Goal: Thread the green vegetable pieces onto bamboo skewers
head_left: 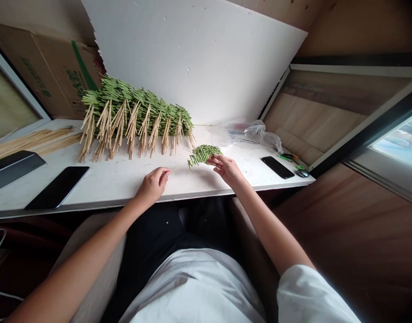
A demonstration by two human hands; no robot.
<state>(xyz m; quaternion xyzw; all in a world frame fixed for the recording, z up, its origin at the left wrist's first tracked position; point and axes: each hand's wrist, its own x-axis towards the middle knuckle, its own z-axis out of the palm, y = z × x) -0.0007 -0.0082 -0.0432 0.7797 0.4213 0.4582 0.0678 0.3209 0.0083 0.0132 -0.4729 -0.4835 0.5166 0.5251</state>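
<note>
My left hand (153,183) is closed in a pinch near the front edge of the white table (118,179); something thin and pale sticks out at its fingertips, too small to make out. At the right, my right hand (224,166) has its fingers bent at a small bunch of cut green bean pieces (204,154), with thumb and fingertips against its right end. Behind my hands lies a long stack of green bean skewers (141,101), their bare wooden sticks fanned out toward me.
Loose wooden sticks (34,140) lie at the left, beside a dark case (15,169) and a tablet (58,187). On the right are a phone (277,167), clear plastic bags (256,131) and small tools. A cardboard box (54,72) and white board (192,54) stand behind.
</note>
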